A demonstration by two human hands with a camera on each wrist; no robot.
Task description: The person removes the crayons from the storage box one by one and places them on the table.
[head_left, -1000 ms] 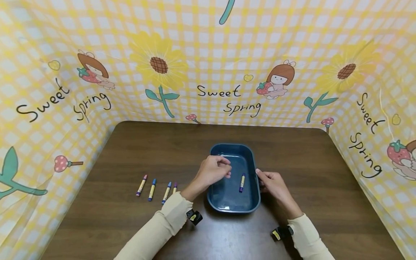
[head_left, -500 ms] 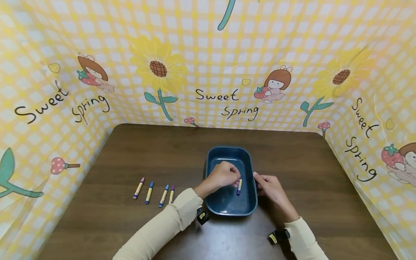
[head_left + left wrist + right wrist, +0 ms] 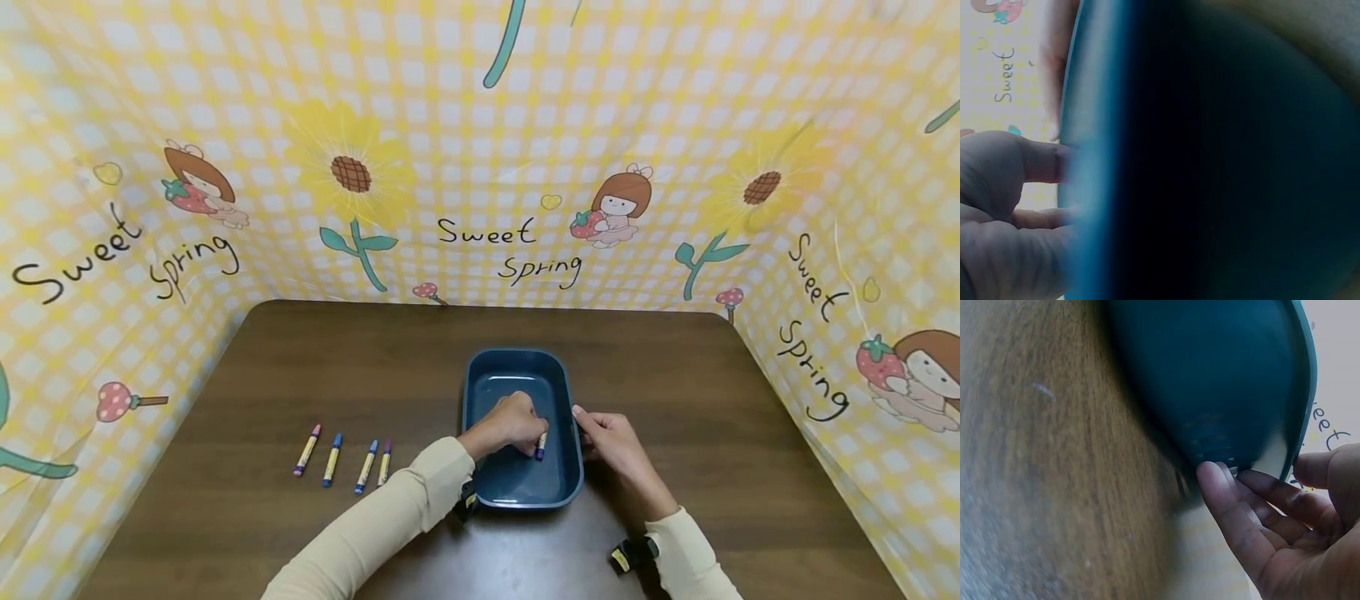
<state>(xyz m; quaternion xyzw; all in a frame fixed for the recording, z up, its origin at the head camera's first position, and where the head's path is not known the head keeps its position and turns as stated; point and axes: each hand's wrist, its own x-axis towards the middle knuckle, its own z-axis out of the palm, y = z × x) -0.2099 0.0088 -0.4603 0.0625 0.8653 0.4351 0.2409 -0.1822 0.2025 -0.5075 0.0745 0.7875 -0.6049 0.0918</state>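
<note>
A dark blue rectangular tray (image 3: 522, 496) stands on the brown table. My left hand (image 3: 517, 419) reaches down into it, fingers curled at a purple crayon (image 3: 541, 447) with a pale wrapper. The fingers cover the crayon's far end. In the left wrist view, the tray wall (image 3: 1091, 206) hides the fingertips of the left hand (image 3: 1004, 200). My right hand (image 3: 618, 446) holds the tray's right side. The right wrist view shows the right hand's (image 3: 1297, 531) thumb at the rim and its fingers against the outer wall (image 3: 1222, 381).
Left of the tray lie a pink crayon (image 3: 307, 451), a blue crayon (image 3: 332, 460), a lighter blue crayon (image 3: 366, 467) and a purple-pink crayon (image 3: 385, 463), roughly side by side. A yellow checked cloth (image 3: 480, 158) surrounds the table (image 3: 360, 358) at the back and sides.
My left hand has moved right and down inside the tray to the purple crayon. The right hand keeps its hold on the tray's side. The head view has shifted slightly.
</note>
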